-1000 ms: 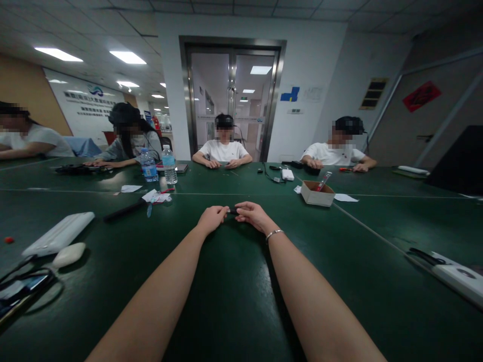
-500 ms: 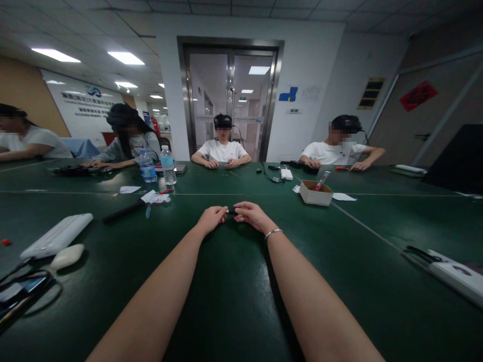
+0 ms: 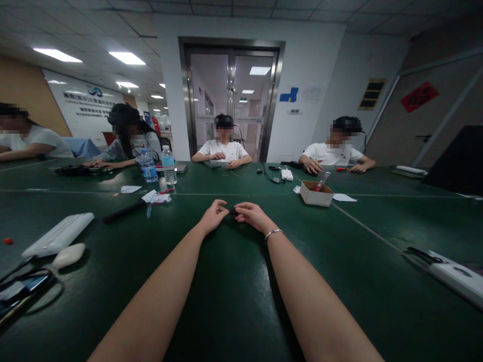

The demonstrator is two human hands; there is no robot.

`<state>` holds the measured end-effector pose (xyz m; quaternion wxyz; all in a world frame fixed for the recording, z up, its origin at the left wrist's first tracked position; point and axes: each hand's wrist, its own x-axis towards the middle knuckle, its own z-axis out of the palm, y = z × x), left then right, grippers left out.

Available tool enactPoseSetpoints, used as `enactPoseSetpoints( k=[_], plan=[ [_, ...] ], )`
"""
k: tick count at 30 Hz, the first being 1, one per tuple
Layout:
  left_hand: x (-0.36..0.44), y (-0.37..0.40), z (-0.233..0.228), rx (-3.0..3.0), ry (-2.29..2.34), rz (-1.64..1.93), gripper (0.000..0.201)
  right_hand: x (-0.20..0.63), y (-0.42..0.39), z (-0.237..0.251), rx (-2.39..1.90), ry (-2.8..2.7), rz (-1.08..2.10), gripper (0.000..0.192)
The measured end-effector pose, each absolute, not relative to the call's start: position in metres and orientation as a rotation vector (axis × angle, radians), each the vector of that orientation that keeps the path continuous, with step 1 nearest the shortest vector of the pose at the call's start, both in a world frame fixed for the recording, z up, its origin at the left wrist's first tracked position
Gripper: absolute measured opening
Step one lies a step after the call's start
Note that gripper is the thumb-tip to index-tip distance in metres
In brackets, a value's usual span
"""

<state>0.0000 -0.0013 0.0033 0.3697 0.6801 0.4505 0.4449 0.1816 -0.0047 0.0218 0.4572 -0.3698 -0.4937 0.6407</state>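
Both my arms stretch forward over a dark green table [image 3: 234, 301]. My left hand [image 3: 214, 216] and my right hand [image 3: 252, 215] meet at the table's middle and pinch a small black object [image 3: 232, 211] between their fingertips. The object is mostly hidden by the fingers, so its shape is unclear. A thin silver bracelet [image 3: 273, 233] circles my right wrist.
A small cardboard box [image 3: 317, 193] with a red-tipped tool stands at right. Two water bottles [image 3: 158, 166] and paper scraps lie back left. White devices lie at left [image 3: 58, 234] and far right [image 3: 458, 276]. Several other people sit at the table's far side.
My left hand has lifted its fingers slightly around the black object. The person at the far right has drawn an arm in. Otherwise nothing moved.
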Motion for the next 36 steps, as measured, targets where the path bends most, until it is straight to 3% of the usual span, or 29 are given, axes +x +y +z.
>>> enactPoseSetpoints(
  k=[36],
  plan=[
    [0.0002,-0.0006,0.0029,1.779,1.114,1.09,0.03,0.1845,-0.0014,0.0179,-0.888,-1.279,1.587,0.016]
  ],
)
